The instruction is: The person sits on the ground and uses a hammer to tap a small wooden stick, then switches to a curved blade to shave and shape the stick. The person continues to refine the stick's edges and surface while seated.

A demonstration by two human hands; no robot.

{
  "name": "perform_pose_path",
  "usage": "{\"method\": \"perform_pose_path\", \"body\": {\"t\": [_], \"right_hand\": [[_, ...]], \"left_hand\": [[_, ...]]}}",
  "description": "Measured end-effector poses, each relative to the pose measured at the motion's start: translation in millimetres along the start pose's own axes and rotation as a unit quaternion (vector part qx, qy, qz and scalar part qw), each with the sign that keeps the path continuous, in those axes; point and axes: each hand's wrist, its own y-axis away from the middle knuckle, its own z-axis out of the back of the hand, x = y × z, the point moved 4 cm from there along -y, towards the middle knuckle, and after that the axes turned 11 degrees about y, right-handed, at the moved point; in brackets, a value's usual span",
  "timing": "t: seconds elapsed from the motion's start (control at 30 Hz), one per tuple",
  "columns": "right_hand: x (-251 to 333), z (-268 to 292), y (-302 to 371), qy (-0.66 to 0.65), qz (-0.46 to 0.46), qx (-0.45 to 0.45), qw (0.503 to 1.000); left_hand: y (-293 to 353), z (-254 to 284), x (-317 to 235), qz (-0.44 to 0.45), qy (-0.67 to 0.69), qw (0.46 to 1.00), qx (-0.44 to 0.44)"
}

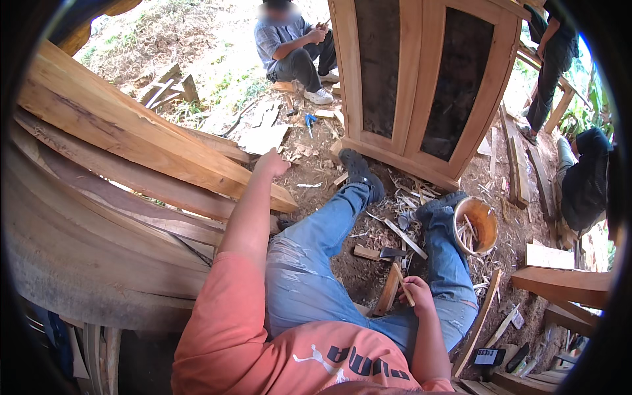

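Observation:
My right hand (pixel 420 296) is closed on a thin wooden strip (pixel 403 284) above my lap, beside a short wooden block (pixel 387 291) that stands between my legs. Stretched out to the front left, my left hand (pixel 272 164) is near the ends of stacked planks (pixel 197 161). Its fingers look curled, and I cannot make out what is in them. On the ground between my feet lies a hammer-like tool (pixel 392 253) with a dark head and a wooden handle.
A wooden cabinet (pixel 411 85) with dark panels stands ahead. By my right leg is a bucket (pixel 486 227) with wood pieces inside. Blue-handled pliers (pixel 310 122) lie near a seated person (pixel 289 49). Another person (pixel 556 66) stands at right. Shavings and boards (pixel 515 168) cover the dirt.

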Motion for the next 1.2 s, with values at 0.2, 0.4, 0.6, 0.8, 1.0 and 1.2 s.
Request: {"method": "perform_pose_path", "body": {"t": [0.2, 0.4, 0.6, 0.8, 1.0, 1.2], "right_hand": [[-0.8, 1.0, -3.2, -0.008, -0.013, -0.004, 1.0], [0.0, 0.7, -2.5, -0.012, -0.022, -0.005, 1.0], [-1.0, 2.5, -3.9, -0.001, -0.03, 0.003, 1.0], [-0.9, 0.0, -6.3, -0.015, -0.032, 0.013, 0.999], [-6.3, 4.5, -9.0, -0.01, -0.028, -0.003, 1.0], [-5.7, 5.2, -8.4, -0.013, -0.031, 0.005, 0.999]], "left_hand": [[-20.5, 2.9, 8.4, 0.013, -0.031, 0.999, 0.004], [-22.8, 2.1, 11.6, 0.014, -0.036, 0.999, -0.002], [-13.0, -4.4, 9.3, 0.044, -0.064, 0.996, 0.033], [-17.9, -18.2, 34.6, 0.031, -0.07, 0.997, 0.03], [-8.0, -5.8, 25.0, 0.066, -0.055, 0.996, 0.022], [5.7, 22.2, 5.9, 0.077, -0.044, 0.994, 0.071]]}}
